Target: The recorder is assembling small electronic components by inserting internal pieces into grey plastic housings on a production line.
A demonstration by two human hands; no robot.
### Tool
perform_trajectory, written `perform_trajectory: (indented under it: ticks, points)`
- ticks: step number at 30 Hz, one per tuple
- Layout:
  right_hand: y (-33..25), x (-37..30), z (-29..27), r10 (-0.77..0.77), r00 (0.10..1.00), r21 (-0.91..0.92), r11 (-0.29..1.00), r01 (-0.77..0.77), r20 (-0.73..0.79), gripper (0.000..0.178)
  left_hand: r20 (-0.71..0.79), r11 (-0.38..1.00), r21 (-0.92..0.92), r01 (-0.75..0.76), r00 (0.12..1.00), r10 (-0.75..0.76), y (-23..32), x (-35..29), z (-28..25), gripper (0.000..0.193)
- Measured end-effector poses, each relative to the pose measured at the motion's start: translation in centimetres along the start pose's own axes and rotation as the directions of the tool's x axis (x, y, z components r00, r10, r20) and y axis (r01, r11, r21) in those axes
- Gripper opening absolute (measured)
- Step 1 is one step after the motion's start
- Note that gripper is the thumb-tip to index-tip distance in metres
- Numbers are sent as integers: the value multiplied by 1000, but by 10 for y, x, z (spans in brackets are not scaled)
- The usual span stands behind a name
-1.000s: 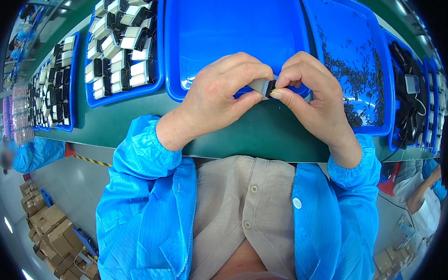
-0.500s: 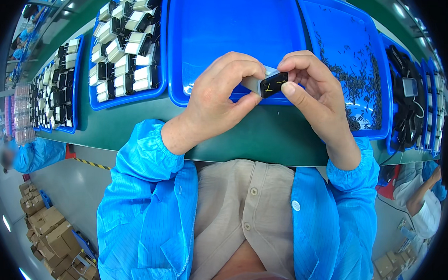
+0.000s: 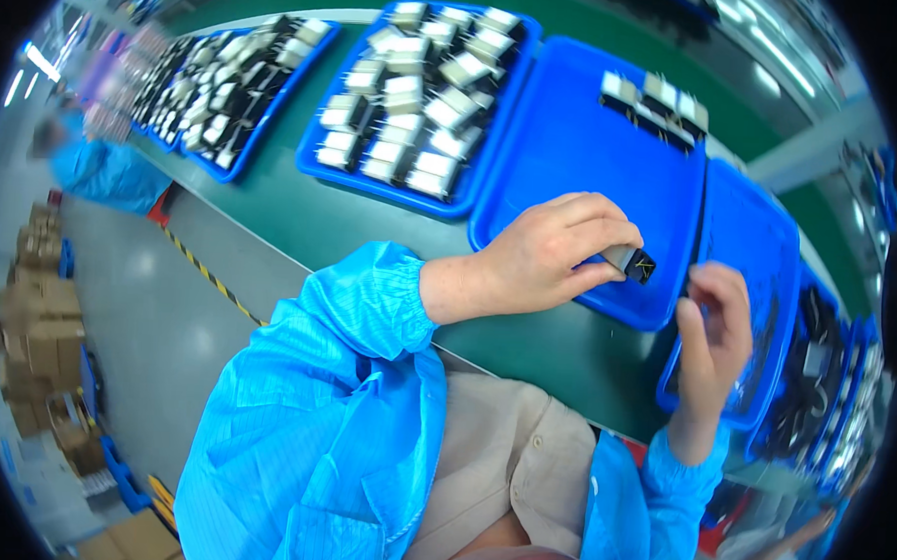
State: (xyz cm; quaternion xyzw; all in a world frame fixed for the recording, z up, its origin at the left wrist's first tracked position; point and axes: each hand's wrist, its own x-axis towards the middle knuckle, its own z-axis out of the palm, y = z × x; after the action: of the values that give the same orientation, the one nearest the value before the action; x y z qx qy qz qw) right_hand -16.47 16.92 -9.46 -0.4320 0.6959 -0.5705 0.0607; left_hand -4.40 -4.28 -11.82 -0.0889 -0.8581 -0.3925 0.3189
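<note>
Over the sparsely filled blue tray (image 3: 589, 161), the left hand (image 3: 560, 247) is pinching a pale, black-ended block (image 3: 631, 262). Nearby, the right hand (image 3: 721, 342) is hovering, loosely spread.

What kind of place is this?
Probably a factory: blue trays of look-alike parts line a long green table, another person wears blue, and cardboard boxes stand in piles.

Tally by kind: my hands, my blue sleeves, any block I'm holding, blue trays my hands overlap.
Hands: 2 (left hand, right hand)
Blue sleeves: 2 (left sleeve, right sleeve)
Held block: 1
Blue trays: 2 (middle tray, right tray)
Total: 7
</note>
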Motion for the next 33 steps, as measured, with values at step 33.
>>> perform_trajectory:
  ticks: [33]
  points:
    - [47, -28, -65, 214, 955, -665, 746, -24, 205, 8, -72, 732, 564, 383, 905, -418, -41, -76, -194, 51]
